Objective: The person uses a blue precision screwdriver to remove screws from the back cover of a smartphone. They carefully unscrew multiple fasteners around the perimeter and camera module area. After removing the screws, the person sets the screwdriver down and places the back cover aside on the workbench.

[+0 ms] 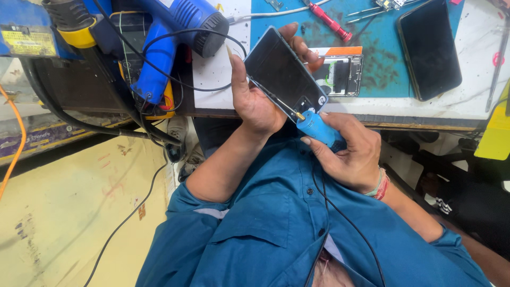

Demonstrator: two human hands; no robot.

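Phone (284, 72): dark slab, screen side up, tilted, held above the near edge of the tabletop (478, 101).
Left hand (255, 101): fingers wrapped round the phone, thumb along its left edge, other fingertips showing past the far edge; firm hold.
Right hand (353, 154): fingers closed round the blue handle of a soldering iron (319, 129); thin metal shaft runs up-left along the phone's lower long edge, touching or just at the seam, cannot tell which.
Cable: black lead (340, 212) drops from the iron's handle over the blue shirt (265, 228).
Wrist: coloured band (381, 186) on the right wrist.
Tabletop, centre: opened phone body (342, 74) with insides showing, lying on a teal mat (382, 58), just beyond the held phone.
Tabletop, right: second dark phone (429, 48) lying flat, half on the mat, well apart from the hands.
Tabletop, far: red-handled screwdriver (332, 22) and tweezers (366, 11) on the mat.
Left side: blue hot-air gun (170, 42) resting on yellow-edged gear, black cords looping round it.
Floor: pale yellow (69, 212), one black cord trailing across.
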